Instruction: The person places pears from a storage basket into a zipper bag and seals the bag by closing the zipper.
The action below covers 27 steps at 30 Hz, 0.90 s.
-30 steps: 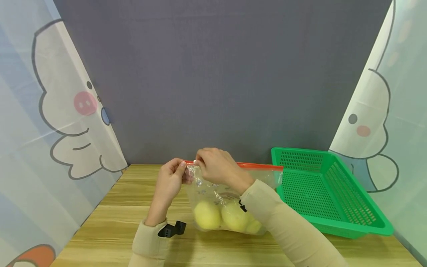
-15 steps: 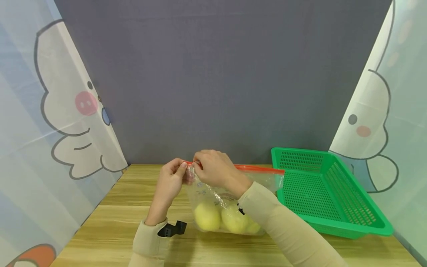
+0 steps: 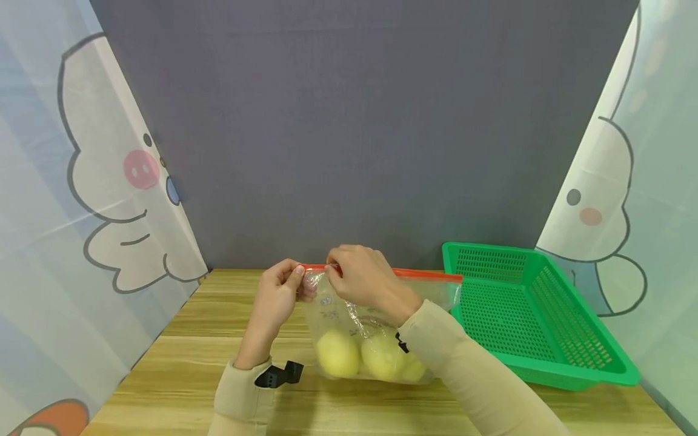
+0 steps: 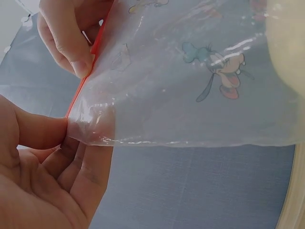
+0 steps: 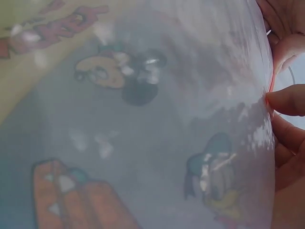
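A clear zip bag (image 3: 327, 312) with a red seal strip (image 3: 428, 275) and printed cartoon figures stands on the table, several round pale-yellow fruits (image 3: 338, 354) in its bottom. My left hand (image 3: 277, 297) pinches the bag's top left corner between thumb and fingers. A little to its right, my right hand (image 3: 362, 278) pinches the red strip. In the left wrist view, the thumb of the left hand (image 4: 43, 176) presses the corner, with fingers behind the film. Printed film fills most of the right wrist view, and a cartoon mouse (image 5: 119, 76) shows on it.
A green plastic basket (image 3: 507, 315) with perforated walls stands to the right, close behind my right forearm. The wooden table (image 3: 218, 333) ends at a dark grey curtain (image 3: 327, 151). Patterned curtains (image 3: 125, 181) hang at both sides.
My right hand slid slightly left along the red strip, then back to the right, away from the left hand. The left hand keeps its pinch on the corner. The fruits stay at the bag's bottom.
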Available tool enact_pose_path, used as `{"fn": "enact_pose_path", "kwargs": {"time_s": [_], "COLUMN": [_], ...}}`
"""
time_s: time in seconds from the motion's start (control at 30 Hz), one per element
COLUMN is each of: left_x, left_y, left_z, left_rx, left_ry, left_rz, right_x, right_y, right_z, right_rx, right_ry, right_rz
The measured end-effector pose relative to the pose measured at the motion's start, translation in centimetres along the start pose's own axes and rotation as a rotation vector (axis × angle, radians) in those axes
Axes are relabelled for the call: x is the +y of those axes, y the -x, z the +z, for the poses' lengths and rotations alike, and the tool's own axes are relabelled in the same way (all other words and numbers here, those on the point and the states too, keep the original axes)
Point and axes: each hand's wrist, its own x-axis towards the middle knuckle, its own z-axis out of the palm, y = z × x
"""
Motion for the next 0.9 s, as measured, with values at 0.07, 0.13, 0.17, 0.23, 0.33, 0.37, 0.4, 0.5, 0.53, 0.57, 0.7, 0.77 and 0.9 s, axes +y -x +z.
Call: {"fn": "enact_pose_path", "kwargs": {"time_s": [0.07, 0.13, 0.17, 0.23, 0.33, 0.37, 0.4, 0.5, 0.53, 0.57, 0.7, 0.77, 0.9], "left_x": [0.0, 0.0, -0.1, -0.1, 0.0, 0.0, 0.0, 0.1, 0.1, 0.1, 0.1, 0.1, 0.1], "left_y": [0.0, 0.1, 0.1, 0.1, 0.1, 0.1, 0.1, 0.2, 0.2, 0.2, 0.2, 0.2, 0.1], "left_z": [0.0, 0.0, 0.0, 0.0, 0.0, 0.0, 0.0, 0.1, 0.1, 0.1, 0.2, 0.2, 0.2], "left_rx": [-0.001, -0.002, -0.003, -0.003, -0.004, -0.004, -0.003, 0.0, 0.001, 0.002, 0.004, 0.006, 0.005], "left_ry": [-0.001, -0.006, -0.007, -0.008, -0.007, -0.007, -0.008, -0.012, -0.013, -0.015, -0.021, -0.023, -0.017], "left_rz": [-0.001, 0.002, 0.004, 0.006, 0.006, 0.005, 0.004, -0.001, -0.003, -0.005, 0.001, 0.004, 0.006], "right_x": [0.1, 0.1, 0.1, 0.1, 0.1, 0.2, 0.2, 0.3, 0.4, 0.5, 0.9, 1.1, 1.4], "right_y": [0.0, 0.1, 0.1, 0.1, 0.2, 0.2, 0.3, 0.4, 0.5, 0.6, 0.9, 1.0, 1.1], "right_z": [0.0, 0.1, 0.1, 0.2, 0.2, 0.1, 0.1, -0.1, -0.1, -0.2, -0.4, -0.5, -0.5], "right_rx": [0.0, 0.001, 0.0, -0.001, 0.007, 0.009, 0.012, 0.021, 0.022, 0.024, 0.029, 0.027, 0.021], "right_ry": [0.0, 0.002, 0.002, 0.002, 0.003, 0.003, 0.004, 0.002, 0.001, 0.002, 0.004, 0.0, -0.007], "right_rz": [-0.001, 0.001, 0.001, 0.001, 0.0, -0.001, 0.0, 0.006, 0.009, 0.013, 0.025, 0.024, 0.016]}}
